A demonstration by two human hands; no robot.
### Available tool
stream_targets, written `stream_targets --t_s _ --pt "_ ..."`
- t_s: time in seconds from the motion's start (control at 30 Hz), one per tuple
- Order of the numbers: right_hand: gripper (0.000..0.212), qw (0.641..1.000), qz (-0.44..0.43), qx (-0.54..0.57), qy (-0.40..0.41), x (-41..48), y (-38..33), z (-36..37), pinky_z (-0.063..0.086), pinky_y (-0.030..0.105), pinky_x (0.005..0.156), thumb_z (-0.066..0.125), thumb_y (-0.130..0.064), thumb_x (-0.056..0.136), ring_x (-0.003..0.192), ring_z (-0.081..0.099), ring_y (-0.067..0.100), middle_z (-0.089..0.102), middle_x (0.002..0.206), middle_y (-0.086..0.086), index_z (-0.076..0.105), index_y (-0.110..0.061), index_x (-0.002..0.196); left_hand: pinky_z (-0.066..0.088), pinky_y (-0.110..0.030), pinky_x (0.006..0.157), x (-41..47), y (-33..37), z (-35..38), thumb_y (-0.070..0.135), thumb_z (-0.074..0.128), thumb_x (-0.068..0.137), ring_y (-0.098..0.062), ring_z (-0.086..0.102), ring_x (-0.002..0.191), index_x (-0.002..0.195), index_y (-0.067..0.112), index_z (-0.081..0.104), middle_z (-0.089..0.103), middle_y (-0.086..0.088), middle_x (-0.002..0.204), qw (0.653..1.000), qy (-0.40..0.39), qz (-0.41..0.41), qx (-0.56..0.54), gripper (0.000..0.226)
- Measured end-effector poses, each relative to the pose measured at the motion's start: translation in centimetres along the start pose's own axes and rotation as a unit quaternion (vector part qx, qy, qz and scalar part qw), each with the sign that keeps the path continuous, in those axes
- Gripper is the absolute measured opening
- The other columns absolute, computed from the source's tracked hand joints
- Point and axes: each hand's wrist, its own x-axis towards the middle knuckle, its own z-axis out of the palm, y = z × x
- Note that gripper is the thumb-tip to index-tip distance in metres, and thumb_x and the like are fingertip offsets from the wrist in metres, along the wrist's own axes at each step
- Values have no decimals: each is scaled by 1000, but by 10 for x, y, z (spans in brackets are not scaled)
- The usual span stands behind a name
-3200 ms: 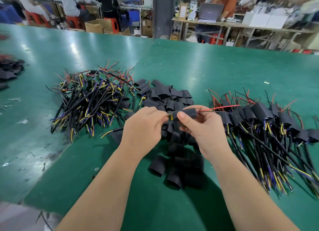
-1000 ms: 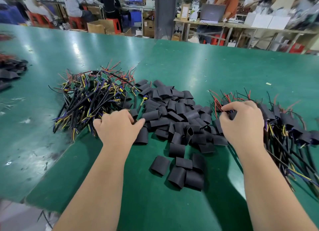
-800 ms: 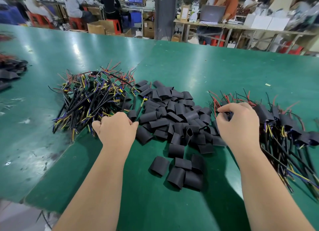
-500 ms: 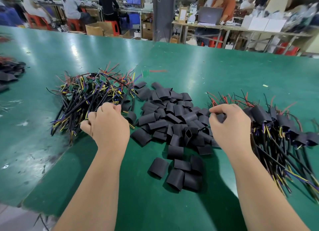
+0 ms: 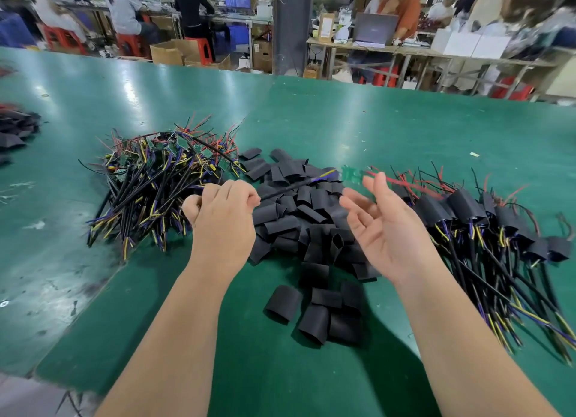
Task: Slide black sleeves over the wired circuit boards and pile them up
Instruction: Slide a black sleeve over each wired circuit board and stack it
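The left hand (image 5: pixel 223 220) was curled, knuckles up, pinching a black cable (image 5: pixel 290 187) at the left edge of the sleeve pile (image 5: pixel 299 226). The right hand (image 5: pixel 385 229) was at the pile's right edge, palm turned inward, fingers straight and spread.

Three heaps: one of bare wired circuit boards (image 5: pixel 156 179), one of black sleeves (image 5: pixel 299 217), one of sleeved boards (image 5: pixel 467 211), each past counting; one single wired board (image 5: pixel 296 186) lifted apart.

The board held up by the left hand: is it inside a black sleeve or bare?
Bare. The left hand grips its cable; the blurred green board at the cable's far end shows uncovered.
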Motion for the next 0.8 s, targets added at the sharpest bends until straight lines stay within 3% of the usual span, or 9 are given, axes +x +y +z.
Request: stream_targets --t_s 0.13,0.3,0.4,0.5,0.6,0.7,0.8 --pt "33 997 52 3 64 4 2 -2 52 18 51 67 -39 84 67 72 19 73 77 17 54 -9 87 8 -29 69 -1 6 -3 2 44 82 -24 46 77 77 21 52 54 5 77 999 4 36 0 21" --pt "4 1000 22 21 3 4 -2 -6 53 19 55 63 -8 88 71 72 23 67 71 11 60 -6 88 11 -30 71 -2 5 -6 8 47 91 -25 52 83 81 21 60 59 7 75 998 -20 51 -19 21" --pt "13 995 7 -47 -86 -2 4 -3 55 21 61 63 -6 78 73 72 20 72 80 9 63 -9 91 18 -34 79 -8 21 -7 28 34 97 -22 55 85 87 23 65 63 8 78 992 -65 105 -40 33" --pt "14 985 -13 -124 -122 -7 18 3 55 20 65 58 3 85 72 68 12 73 84 4 65 -8 89 29 -36 79 -13 31 -6 33 28 97 -26 58 77 96 17 68 62 4 79 978 -103 165 -77 43" --pt "20 977 -47 -172 -120 -9 24 5 55 23 70 57 9 87 76 66 11 72 80 0 66 -9 90 41 -42 69 -12 29 -5 32 32 99 -31 54 72 115 11 67 55 -3 80 972 -126 148 -131 43" --pt "23 969 -79 -211 -103 -9 28 6 55 27 73 59 11 85 74 64 14 71 79 2 67 -10 88 36 -34 64 -12 28 -2 27 37 100 -20 43 68 114 2 65 38 5 72 964 -138 119 -192 40" --pt "22 971 -81 -213 -73 -7 32 5 55 25 68 62 11 84 69 64 12 71 75 2 67 -10 85 32 -27 67 -10 25 0 17 46 99 -17 44 72 122 3 62 43 2 74 960 -154 104 -210 31"
